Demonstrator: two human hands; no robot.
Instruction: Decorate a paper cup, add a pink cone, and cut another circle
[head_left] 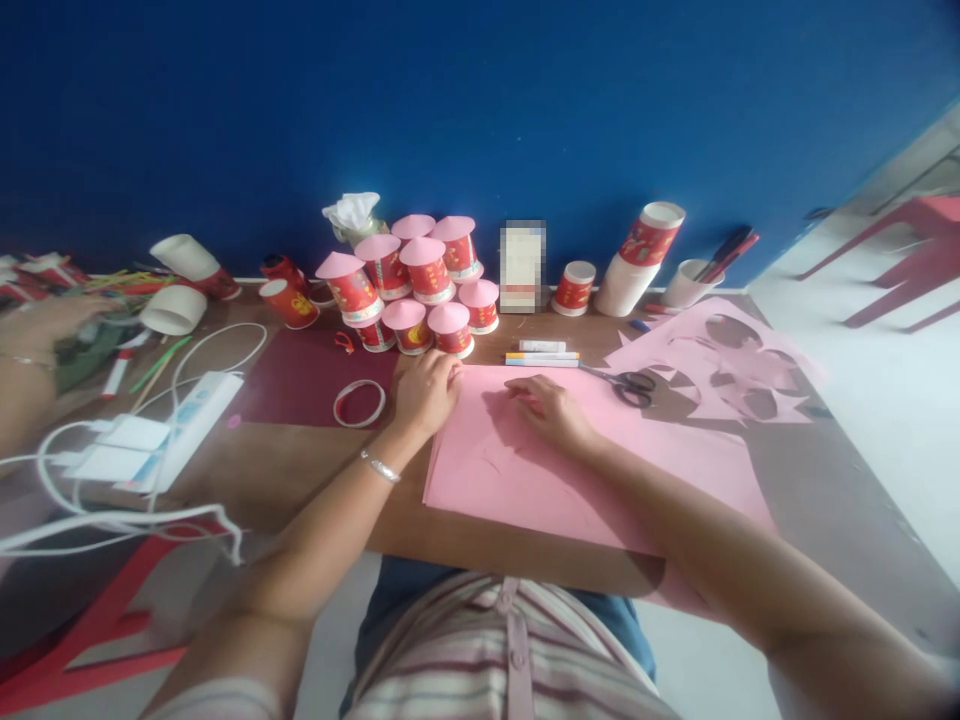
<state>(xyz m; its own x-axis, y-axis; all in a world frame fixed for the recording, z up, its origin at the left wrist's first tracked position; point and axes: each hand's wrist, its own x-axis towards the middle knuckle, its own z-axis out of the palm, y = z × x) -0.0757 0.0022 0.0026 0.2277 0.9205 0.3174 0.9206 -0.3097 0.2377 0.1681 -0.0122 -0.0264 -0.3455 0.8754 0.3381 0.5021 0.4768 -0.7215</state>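
Observation:
A stack of pink paper sheets [592,490] lies on the table in front of me. My left hand [429,390] is at the stack's upper left corner, its fingers bent together and closed on the paper's edge; the fingertips are partly hidden. Above the sheet, my right hand [551,410] is loosely curled, fingers a little apart, with nothing visible in it. Scissors [634,388] with dark handles lie just right of the right hand. Beyond the paper are a pen [541,359] and a white glue stick [541,346]. A roll of tape [359,403] lies left of my left hand.
Several red paper cups with pink cone tops [427,270] stand beyond my left hand. Cut-out pink scraps [720,365] lie at right near a pen cup [686,285]. At left are a power strip [184,430], cables and another person's arm [30,390].

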